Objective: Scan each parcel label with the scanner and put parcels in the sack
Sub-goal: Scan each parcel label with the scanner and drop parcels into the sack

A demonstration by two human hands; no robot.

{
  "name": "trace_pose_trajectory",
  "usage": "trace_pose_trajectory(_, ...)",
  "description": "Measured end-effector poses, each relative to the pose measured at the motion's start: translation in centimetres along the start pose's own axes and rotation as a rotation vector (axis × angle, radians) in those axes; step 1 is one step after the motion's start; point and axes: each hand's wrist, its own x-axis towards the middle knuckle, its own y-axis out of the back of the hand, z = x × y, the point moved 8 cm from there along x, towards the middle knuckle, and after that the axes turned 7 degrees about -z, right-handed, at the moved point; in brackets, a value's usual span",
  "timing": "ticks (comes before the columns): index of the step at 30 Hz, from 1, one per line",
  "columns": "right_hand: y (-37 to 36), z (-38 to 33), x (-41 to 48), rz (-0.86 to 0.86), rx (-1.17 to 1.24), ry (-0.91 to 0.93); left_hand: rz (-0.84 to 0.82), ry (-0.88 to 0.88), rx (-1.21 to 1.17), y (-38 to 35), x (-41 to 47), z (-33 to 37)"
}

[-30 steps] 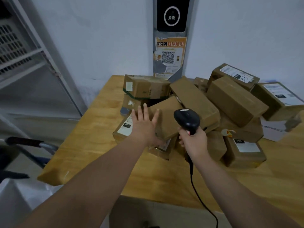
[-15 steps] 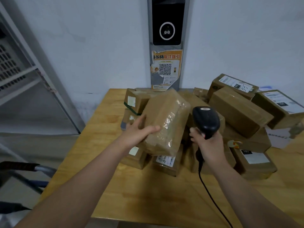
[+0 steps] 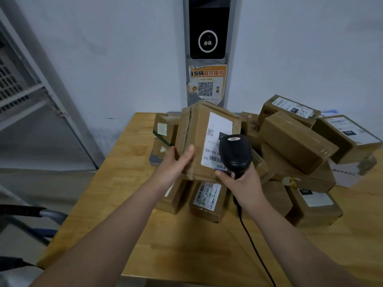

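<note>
My left hand [image 3: 176, 162] grips a brown cardboard parcel [image 3: 196, 133] by its left edge and holds it upright above the pile, its white label [image 3: 215, 141] facing me. A black corded scanner [image 3: 235, 154] is gripped in my right hand [image 3: 240, 179], with its head right in front of the label's lower right part, near the barcode. Below and to the right lies a pile of several more brown parcels [image 3: 294, 139] on the wooden table [image 3: 186, 245]. No sack shows clearly in view.
A grey post with a black camera panel [image 3: 207, 38] and an orange QR notice [image 3: 207, 83] stands against the wall behind the table. A metal shelf frame [image 3: 41, 96] is at the left. A trolley handle [image 3: 31, 212] sits at the lower left.
My left hand lifted a parcel off the pile and turned it so its label faces me. My right hand brought the scanner up in front of that label.
</note>
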Motion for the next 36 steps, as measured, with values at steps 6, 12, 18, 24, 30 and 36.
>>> trace_pose_trajectory(6, 0.6, -0.4, -0.5, -0.006, -0.023, -0.014, -0.037, 0.018, 0.038, 0.6, 1.1, -0.1)
trace_pose_trajectory(12, 5.1, -4.7, 0.8, 0.120, 0.073, 0.086, 0.145, -0.295, 0.998, 2.0, -0.5, 6.6)
trace_pose_trajectory(18, 4.8, -7.9, 2.6, -0.171, -0.261, 0.122, 0.000, -0.399, 1.497, 0.2, -0.4, 11.6)
trace_pose_trajectory(24, 2.3, -9.8, 2.6, -0.357, -0.775, 0.315, -0.183, -0.416, 1.605, -1.6, -0.6, 13.4)
trace_pose_trajectory(30, 2.0, -7.7, 3.4, -0.446, -0.897, 0.276, -0.233, -0.375, 1.561, -1.6, -0.5, 13.0)
trace_pose_trajectory(36, 3.6, -7.8, 4.3, -0.227, -0.411, 0.152, 0.191, -0.538, 1.127, 0.8, -1.1, 14.9)
